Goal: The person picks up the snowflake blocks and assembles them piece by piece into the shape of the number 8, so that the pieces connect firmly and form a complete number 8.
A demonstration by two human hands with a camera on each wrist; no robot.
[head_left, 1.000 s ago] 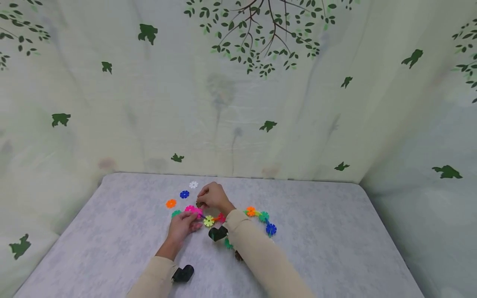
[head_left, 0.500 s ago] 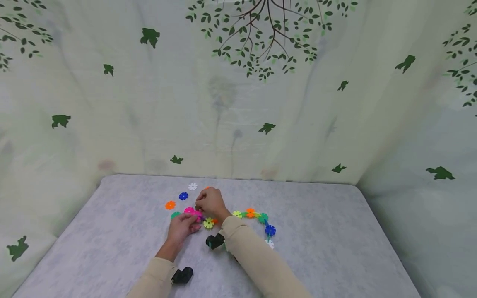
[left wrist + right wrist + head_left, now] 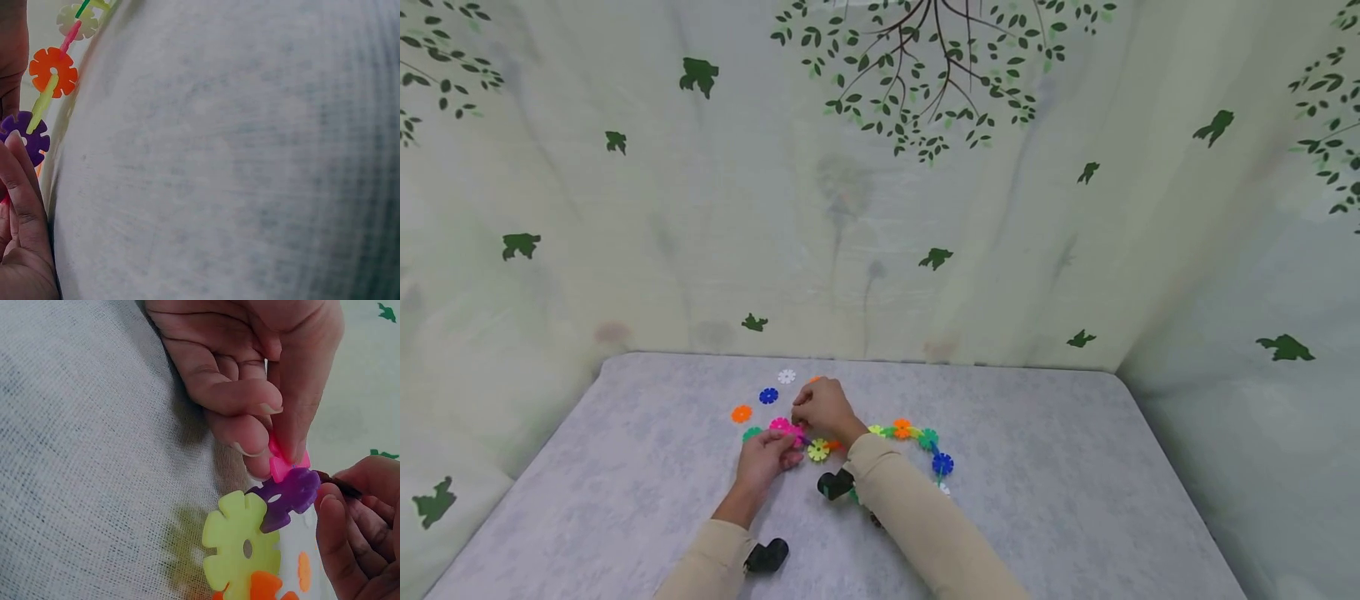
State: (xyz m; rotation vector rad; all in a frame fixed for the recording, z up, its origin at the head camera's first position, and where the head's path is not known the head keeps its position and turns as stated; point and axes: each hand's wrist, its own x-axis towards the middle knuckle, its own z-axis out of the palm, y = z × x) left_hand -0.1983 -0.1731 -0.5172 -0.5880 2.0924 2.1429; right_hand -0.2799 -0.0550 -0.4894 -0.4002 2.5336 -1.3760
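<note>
My left hand [image 3: 766,460] pinches a pink flower-shaped disc [image 3: 284,465] at the end of a linked chain. Slotted to it is a purple disc [image 3: 290,497], followed by a yellow-green disc [image 3: 219,532] and an orange disc [image 3: 52,72]. Across from it, my right hand [image 3: 826,408] pinches a dark brown disc [image 3: 340,484] right at the purple disc's edge, seen nearly edge-on in the right wrist view. Beyond the right sleeve the chain curves round, with another orange disc [image 3: 902,428] and a blue disc [image 3: 943,463]; the forearm hides part of it.
Loose discs lie beyond the left hand: orange [image 3: 741,414], blue [image 3: 768,396], white [image 3: 786,377] and green [image 3: 751,434]. The grey cloth-covered table [image 3: 1060,483] ends against a pale curtain [image 3: 880,208] printed with leaves.
My right hand has shifted slightly left and down, and the brown disc is now hidden by its fingers in the head view. More of the chain shows past the right sleeve. The left hand keeps its hold.
</note>
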